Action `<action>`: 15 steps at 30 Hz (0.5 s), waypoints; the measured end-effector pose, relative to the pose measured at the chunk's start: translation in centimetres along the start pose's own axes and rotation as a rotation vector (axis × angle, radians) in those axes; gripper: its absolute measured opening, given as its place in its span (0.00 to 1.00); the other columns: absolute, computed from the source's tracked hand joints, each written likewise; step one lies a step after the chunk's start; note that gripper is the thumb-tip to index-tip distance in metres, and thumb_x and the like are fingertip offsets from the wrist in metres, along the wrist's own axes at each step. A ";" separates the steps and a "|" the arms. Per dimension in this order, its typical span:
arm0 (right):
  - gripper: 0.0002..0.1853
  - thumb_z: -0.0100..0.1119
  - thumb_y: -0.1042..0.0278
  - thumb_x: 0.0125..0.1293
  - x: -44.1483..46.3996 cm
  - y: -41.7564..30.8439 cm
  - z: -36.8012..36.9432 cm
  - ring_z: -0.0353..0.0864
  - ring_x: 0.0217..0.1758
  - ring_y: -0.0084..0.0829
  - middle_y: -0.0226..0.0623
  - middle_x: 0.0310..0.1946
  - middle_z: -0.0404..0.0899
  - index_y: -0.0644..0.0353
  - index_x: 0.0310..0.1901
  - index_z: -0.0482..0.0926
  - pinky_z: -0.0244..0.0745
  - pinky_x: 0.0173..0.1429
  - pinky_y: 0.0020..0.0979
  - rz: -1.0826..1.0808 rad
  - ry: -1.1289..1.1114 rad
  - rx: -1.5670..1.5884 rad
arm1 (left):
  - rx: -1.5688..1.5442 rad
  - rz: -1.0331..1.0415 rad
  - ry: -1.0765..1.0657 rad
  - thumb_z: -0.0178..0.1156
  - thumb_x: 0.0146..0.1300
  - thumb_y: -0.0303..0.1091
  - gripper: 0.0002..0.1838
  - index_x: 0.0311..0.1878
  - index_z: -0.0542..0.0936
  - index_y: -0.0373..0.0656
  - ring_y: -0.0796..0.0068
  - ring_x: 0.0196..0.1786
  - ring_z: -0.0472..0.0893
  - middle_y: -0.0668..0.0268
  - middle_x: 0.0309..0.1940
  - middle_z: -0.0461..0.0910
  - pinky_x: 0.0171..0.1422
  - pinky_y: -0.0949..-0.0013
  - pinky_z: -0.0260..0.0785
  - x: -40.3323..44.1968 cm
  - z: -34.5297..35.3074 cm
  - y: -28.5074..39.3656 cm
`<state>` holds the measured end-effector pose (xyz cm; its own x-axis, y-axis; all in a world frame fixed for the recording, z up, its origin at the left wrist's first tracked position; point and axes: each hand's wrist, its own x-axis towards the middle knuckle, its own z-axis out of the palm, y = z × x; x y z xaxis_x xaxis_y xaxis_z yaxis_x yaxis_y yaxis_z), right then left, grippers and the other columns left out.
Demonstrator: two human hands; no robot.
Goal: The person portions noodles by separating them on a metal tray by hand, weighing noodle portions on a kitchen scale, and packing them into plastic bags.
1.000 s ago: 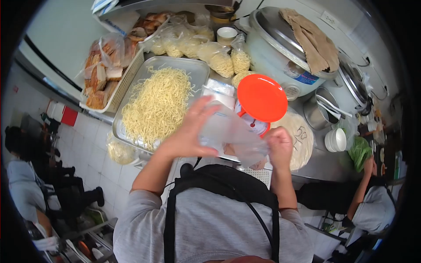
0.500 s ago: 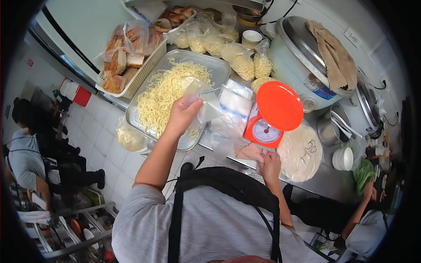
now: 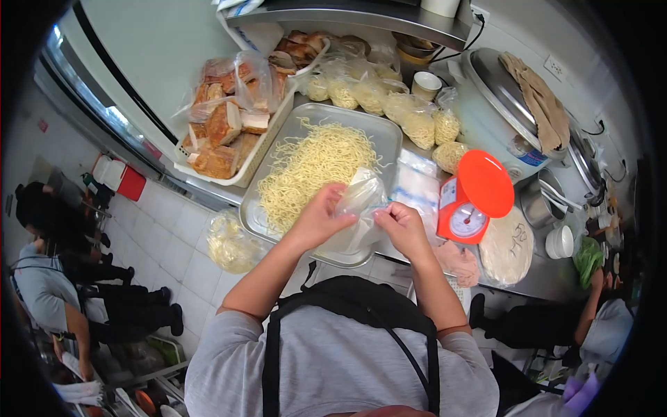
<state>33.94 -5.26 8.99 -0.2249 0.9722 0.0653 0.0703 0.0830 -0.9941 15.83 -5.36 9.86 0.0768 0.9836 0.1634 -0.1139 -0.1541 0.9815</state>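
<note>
Both my hands hold a clear plastic bag over the near right part of a metal tray. My left hand has its fingers curved round the bag's left side. Thumb and fingers of my right hand pinch its right edge. A heap of yellow noodles lies on the tray behind my left hand. Right of the tray is a stack of flat plastic bags. Next to it stands a red scale with a round red pan. A pinkish cloth lies in front of the scale.
A basket of meat pieces stands left of the tray. Behind are several bags of noodles and a large cooker. A wrapped round stack lies right of the scale. One person is at left; another person's hand holds greens.
My right hand has left the pinkish cloth and moved left to the bag. My left hand still holds the bag, now in front of the noodles. The whole view has shifted.
</note>
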 end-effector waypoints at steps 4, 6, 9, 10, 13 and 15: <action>0.09 0.55 0.67 0.56 1.3 0.4 3.5 0.62 0.21 0.13 0.23 0.16 0.67 0.63 0.24 0.73 0.59 0.24 0.19 -0.008 0.133 0.068 | 0.373 0.342 0.093 0.60 0.51 0.27 0.15 0.42 0.69 0.39 0.89 0.22 0.65 0.75 0.22 0.66 0.26 0.82 0.59 -0.3 -5.1 1.8; 0.09 0.56 0.68 0.55 1.7 -0.1 6.2 0.62 0.21 0.15 0.25 0.17 0.66 0.63 0.23 0.71 0.59 0.24 0.21 -0.168 0.214 -0.076 | 0.089 -0.044 -0.177 0.59 0.52 0.26 0.13 0.41 0.69 0.40 0.90 0.21 0.63 0.74 0.23 0.66 0.24 0.84 0.57 -1.6 -5.3 2.9; 0.11 0.58 0.69 0.54 1.4 -0.5 9.9 0.61 0.21 0.17 0.28 0.17 0.65 0.63 0.21 0.68 0.60 0.24 0.22 -0.265 0.177 -0.225 | 0.184 -0.073 -0.249 0.55 0.54 0.24 0.07 0.35 0.69 0.40 0.90 0.24 0.64 0.76 0.24 0.66 0.28 0.85 0.57 -1.0 -5.2 3.2; 0.11 0.58 0.69 0.53 1.3 -0.5 10.4 0.61 0.21 0.18 0.29 0.18 0.64 0.63 0.21 0.67 0.60 0.24 0.23 -0.275 0.137 -0.264 | 0.243 -0.079 -0.273 0.54 0.55 0.23 0.06 0.35 0.68 0.40 0.90 0.26 0.64 0.76 0.24 0.66 0.30 0.85 0.58 -0.6 -5.3 2.6; 0.13 0.58 0.69 0.53 1.3 0.5 10.6 0.60 0.20 0.17 0.26 0.17 0.64 0.61 0.19 0.65 0.59 0.24 0.23 -0.180 -0.005 -0.142 | 0.003 -0.113 -0.371 0.54 0.56 0.25 0.05 0.29 0.67 0.42 0.88 0.24 0.66 0.74 0.23 0.67 0.28 0.83 0.60 0.2 -7.1 0.0; 0.13 0.58 0.68 0.54 1.3 0.7 10.4 0.59 0.20 0.16 0.24 0.17 0.64 0.59 0.18 0.66 0.59 0.24 0.22 0.000 -0.010 0.093 | -0.113 -0.145 -0.290 0.53 0.57 0.26 0.05 0.28 0.67 0.43 0.86 0.26 0.68 0.73 0.24 0.69 0.32 0.81 0.62 0.2 -7.9 -0.5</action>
<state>23.55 -6.23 7.44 -0.2342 0.9700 0.0653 -0.0204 0.0622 -0.9979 8.04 -4.30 8.58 0.3771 0.9242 0.0605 -0.1885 0.0126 0.9820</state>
